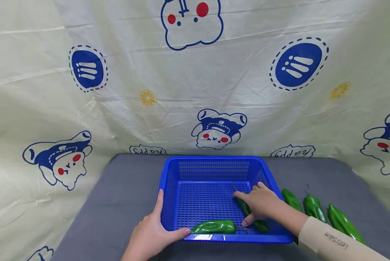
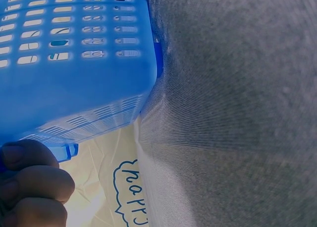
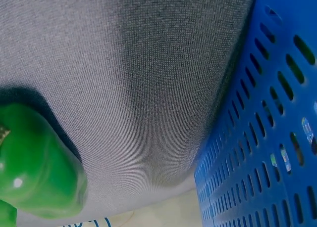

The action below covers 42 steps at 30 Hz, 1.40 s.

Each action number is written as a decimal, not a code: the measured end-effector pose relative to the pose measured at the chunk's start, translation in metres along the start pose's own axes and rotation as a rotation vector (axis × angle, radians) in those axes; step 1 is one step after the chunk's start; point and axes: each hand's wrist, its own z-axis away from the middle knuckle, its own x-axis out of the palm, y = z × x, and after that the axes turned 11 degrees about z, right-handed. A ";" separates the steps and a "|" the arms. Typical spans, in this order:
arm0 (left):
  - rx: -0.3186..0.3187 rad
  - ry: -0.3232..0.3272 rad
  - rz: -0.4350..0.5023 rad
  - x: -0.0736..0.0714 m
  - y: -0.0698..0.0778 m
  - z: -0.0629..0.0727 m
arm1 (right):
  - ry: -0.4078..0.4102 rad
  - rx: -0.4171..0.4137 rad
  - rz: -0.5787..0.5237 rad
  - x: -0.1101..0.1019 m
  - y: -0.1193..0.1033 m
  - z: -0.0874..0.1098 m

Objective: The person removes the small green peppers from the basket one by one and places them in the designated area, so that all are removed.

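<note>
A blue plastic basket [image 1: 211, 237] stands on the grey cloth. My left hand [image 1: 152, 232] grips its front left corner, thumb over the front rim and fingers [image 2: 37, 182] curled at the side. One long green pepper [image 1: 214, 226] lies inside along the front wall, its tip near my left thumb. Inside the right part of the basket, my right hand [image 1: 260, 203] reaches over a second green pepper [image 1: 243, 207]. Thumb and forefinger spread apart across this pepper, which lies slanted on the basket floor, partly hidden under the hand.
Right of the basket several green peppers [image 1: 313, 206] lie on the grey cloth [image 1: 132, 188]; one pepper [image 3: 39, 162] shows large in the right wrist view. A pale printed curtain [image 1: 181, 72] hangs behind and around the table.
</note>
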 end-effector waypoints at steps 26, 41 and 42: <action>-0.014 -0.006 -0.011 0.000 0.005 0.001 | 0.112 -0.037 -0.625 -0.044 0.031 0.028; -0.008 -0.006 -0.004 -0.001 0.002 -0.001 | 0.187 0.078 -0.652 -0.029 0.089 0.078; -0.007 -0.005 -0.006 -0.001 0.002 -0.001 | 0.184 0.087 -0.660 -0.025 0.093 0.081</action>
